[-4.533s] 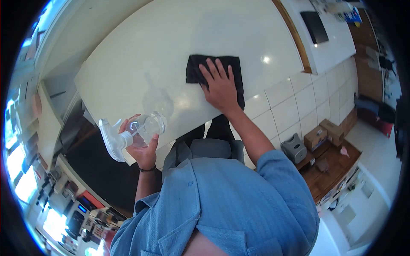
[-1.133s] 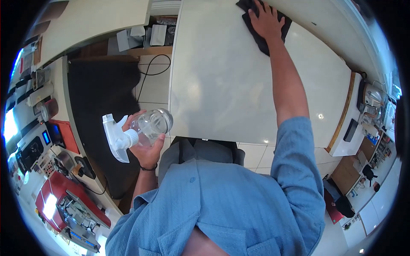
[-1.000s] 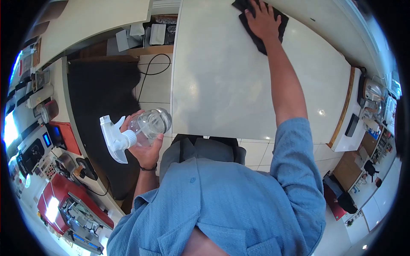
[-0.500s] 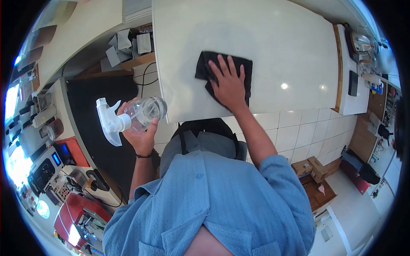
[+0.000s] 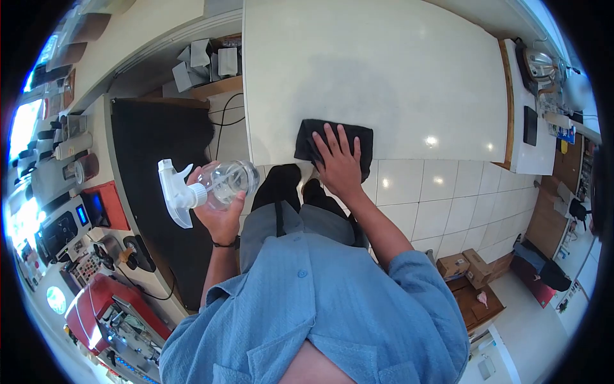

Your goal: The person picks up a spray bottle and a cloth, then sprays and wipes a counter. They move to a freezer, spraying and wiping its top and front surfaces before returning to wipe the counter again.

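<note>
My left hand (image 5: pixel 219 221) is wrapped around a clear spray bottle (image 5: pixel 233 182) with a white trigger head. The bottle is tipped on its side, its nozzle end pointing left, just off the near left corner of the white tabletop (image 5: pixel 409 77). My right hand (image 5: pixel 342 165) lies flat with spread fingers on a folded black cloth (image 5: pixel 364 144). That cloth rests at the table's near edge, its lower part hanging over it. What lies beneath the palm is hidden.
A black mat-like surface (image 5: pixel 160 192) is to my left, with a cable (image 5: pixel 220 131) beside it. White boxes (image 5: pixel 199 52) sit in a recess at upper left. A kettle (image 5: pixel 540 63) stands far right. Cardboard boxes (image 5: pixel 453 264) are at lower right, beyond the tiled floor (image 5: pixel 441 185).
My right hand has drawn the black cloth toward me, from further in on the tabletop to its near edge. The spray bottle stays in my left hand, slightly lower and further right in view.
</note>
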Demonstrator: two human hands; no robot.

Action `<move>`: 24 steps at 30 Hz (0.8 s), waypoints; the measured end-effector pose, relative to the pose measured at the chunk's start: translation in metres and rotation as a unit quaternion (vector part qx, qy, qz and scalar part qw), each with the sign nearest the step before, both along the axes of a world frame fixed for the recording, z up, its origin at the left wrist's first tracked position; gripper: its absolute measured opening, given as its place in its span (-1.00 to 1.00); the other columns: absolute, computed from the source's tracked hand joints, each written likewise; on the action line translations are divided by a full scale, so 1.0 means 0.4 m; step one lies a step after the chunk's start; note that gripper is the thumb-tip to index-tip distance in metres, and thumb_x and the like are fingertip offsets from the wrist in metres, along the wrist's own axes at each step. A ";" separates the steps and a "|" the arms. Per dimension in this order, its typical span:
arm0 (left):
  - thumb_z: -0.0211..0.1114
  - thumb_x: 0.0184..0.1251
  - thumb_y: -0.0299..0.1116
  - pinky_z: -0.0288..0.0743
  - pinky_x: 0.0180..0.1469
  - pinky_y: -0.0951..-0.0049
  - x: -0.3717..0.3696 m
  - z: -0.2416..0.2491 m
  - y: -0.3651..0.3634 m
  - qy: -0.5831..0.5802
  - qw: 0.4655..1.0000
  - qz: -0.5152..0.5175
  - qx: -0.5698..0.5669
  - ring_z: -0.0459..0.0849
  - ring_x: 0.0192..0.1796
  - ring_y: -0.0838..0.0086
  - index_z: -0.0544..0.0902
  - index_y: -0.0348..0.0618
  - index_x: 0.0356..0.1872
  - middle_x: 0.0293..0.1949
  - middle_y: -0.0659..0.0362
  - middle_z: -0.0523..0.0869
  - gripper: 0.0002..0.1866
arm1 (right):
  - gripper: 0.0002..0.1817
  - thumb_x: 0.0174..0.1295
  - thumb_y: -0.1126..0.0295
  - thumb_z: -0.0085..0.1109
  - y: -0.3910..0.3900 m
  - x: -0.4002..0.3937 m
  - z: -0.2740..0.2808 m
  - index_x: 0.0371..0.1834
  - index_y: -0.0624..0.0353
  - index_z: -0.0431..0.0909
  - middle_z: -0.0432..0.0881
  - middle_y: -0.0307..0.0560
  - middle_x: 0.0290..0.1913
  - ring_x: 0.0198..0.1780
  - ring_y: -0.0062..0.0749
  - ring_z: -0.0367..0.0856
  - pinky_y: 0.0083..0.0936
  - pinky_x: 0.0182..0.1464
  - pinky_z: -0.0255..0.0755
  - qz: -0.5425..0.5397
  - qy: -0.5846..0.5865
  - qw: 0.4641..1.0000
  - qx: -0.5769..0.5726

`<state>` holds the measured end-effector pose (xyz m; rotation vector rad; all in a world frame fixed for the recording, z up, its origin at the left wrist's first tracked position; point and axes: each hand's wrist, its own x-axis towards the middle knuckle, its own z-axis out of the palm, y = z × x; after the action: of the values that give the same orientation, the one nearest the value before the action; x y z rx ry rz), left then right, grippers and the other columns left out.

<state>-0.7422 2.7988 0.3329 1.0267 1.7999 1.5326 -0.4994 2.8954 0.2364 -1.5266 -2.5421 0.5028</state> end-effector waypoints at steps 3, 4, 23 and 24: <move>0.55 -0.01 -0.47 0.41 0.38 0.13 -0.030 -0.017 0.004 0.007 1.000 -0.012 -0.001 0.55 0.28 0.16 0.18 -0.25 0.43 0.25 -0.12 0.51 -0.05 | -0.30 0.27 0.17 0.21 0.066 -0.060 0.001 0.53 -0.26 0.28 0.13 -0.16 0.61 0.62 -0.10 0.02 0.25 0.52 -0.14 -0.003 0.005 1.000 0.001; 0.55 -0.02 -0.47 0.42 0.38 0.14 -0.038 -0.021 0.016 -0.006 1.000 -0.011 0.003 0.55 0.27 0.16 0.19 -0.25 0.43 0.25 -0.12 0.51 -0.05 | -0.30 0.26 0.17 0.22 0.096 -0.080 0.002 0.51 -0.26 0.30 0.15 -0.16 0.60 0.61 -0.10 0.04 0.26 0.51 -0.12 -0.003 0.003 1.000 0.009; 0.51 -0.05 -0.50 0.40 0.38 0.15 -0.453 -0.078 0.284 -0.039 0.986 -0.115 -0.118 0.51 0.30 0.22 0.22 -0.24 0.40 0.26 -0.06 0.48 -0.08 | -0.42 0.40 -0.05 0.01 0.828 -0.516 -0.116 0.50 -0.37 0.32 0.21 -0.16 0.58 0.60 -0.07 0.07 0.33 0.51 -0.12 -0.083 -0.035 0.984 0.155; 0.51 -0.06 -0.50 0.40 0.38 0.15 -0.464 -0.072 0.294 -0.047 0.984 -0.116 -0.124 0.50 0.30 0.22 0.22 -0.24 0.40 0.26 -0.06 0.48 -0.08 | -0.42 0.40 -0.06 -0.01 0.859 -0.540 -0.126 0.50 -0.38 0.32 0.22 -0.16 0.58 0.60 -0.08 0.07 0.33 0.51 -0.13 -0.092 -0.032 0.982 0.164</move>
<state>-0.9277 2.9165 0.3043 0.9846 1.6888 1.1654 -0.7154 3.2388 0.1860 -1.6462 -2.3468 0.0102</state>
